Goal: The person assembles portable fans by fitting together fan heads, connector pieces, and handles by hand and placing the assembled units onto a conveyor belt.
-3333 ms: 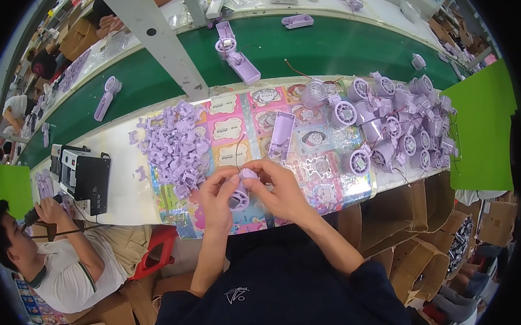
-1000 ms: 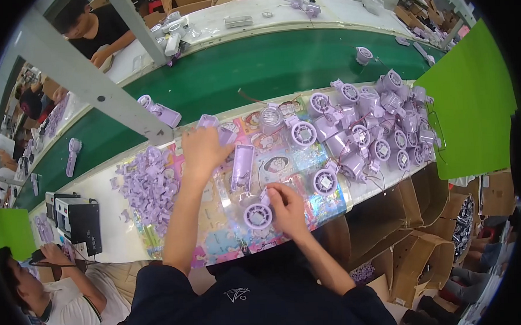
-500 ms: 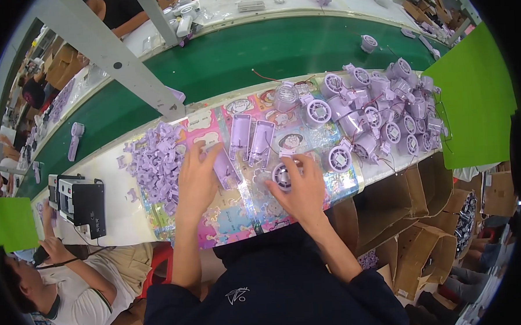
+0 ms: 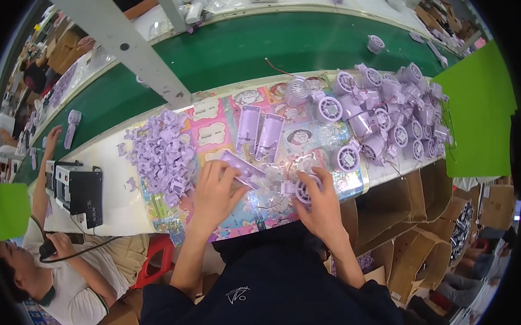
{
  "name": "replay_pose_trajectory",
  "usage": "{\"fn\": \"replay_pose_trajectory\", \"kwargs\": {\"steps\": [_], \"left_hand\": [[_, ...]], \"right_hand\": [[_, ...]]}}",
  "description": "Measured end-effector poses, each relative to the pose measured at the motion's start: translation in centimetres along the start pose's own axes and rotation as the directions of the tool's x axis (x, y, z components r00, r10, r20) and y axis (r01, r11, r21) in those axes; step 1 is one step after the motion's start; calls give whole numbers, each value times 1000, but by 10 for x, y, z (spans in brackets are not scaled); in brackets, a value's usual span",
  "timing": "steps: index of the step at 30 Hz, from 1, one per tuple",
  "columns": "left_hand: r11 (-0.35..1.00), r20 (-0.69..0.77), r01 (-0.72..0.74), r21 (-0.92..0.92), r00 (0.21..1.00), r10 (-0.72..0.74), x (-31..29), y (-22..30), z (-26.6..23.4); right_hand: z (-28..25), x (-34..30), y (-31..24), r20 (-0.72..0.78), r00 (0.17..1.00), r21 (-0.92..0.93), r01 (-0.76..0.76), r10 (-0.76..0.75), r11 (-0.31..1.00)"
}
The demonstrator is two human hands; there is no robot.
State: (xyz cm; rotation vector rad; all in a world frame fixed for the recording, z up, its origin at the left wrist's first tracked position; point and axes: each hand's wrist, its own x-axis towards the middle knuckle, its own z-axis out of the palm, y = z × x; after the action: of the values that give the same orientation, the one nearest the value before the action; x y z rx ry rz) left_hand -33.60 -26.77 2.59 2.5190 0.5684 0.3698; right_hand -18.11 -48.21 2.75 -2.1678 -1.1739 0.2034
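Note:
My left hand (image 4: 216, 190) grips a lilac handle half-shell (image 4: 244, 166) by its left end, with its hollow side showing. Between the fingers and thumb of my right hand (image 4: 320, 209) is a round lilac fan head (image 4: 303, 191), its ring-shaped grille facing up. A small square joint (image 4: 286, 188) and a thin wire stick out from the fan head toward the shell. Just beyond my hands, two more half-shells (image 4: 248, 125) lie side by side, hollow side up. Another fan head (image 4: 346, 158) rests to the right of my right hand.
A heap of small lilac brackets (image 4: 166, 152) lies at left, and many wired fan heads (image 4: 386, 110) are piled at right. Beyond runs a green conveyor belt (image 4: 255, 46) behind a metal post (image 4: 122, 49). A black machine (image 4: 80, 193) stands far left near a co-worker (image 4: 73, 275). Cardboard boxes (image 4: 384, 206) sit below.
My left hand has lifted and turned the half-shell, bringing it toward the fan head. My right hand has drawn the fan head nearer to me. The co-worker's arm now reaches toward the belt.

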Motion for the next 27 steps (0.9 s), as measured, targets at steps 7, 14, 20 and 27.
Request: {"fn": "replay_pose_trajectory", "kwargs": {"steps": [7, 14, 20, 27], "left_hand": [[942, 35, -302, 149, 953, 300, 25, 7, 2], [952, 110, -300, 60, 950, 292, 28, 23, -4], [987, 300, -43, -157, 950, 89, 21, 29, -1], [951, 279, -57, -305, 949, 147, 19, 26, -7]], "right_hand": [[4, 8, -2, -76, 997, 153, 38, -26, 988], [1, 12, -13, -129, 982, 173, 156, -135, 972], [-1, 10, -13, -103, 972, 82, 218, -209, 972], [-3, 15, -19, -126, 950, 52, 293, -284, 955]]}}
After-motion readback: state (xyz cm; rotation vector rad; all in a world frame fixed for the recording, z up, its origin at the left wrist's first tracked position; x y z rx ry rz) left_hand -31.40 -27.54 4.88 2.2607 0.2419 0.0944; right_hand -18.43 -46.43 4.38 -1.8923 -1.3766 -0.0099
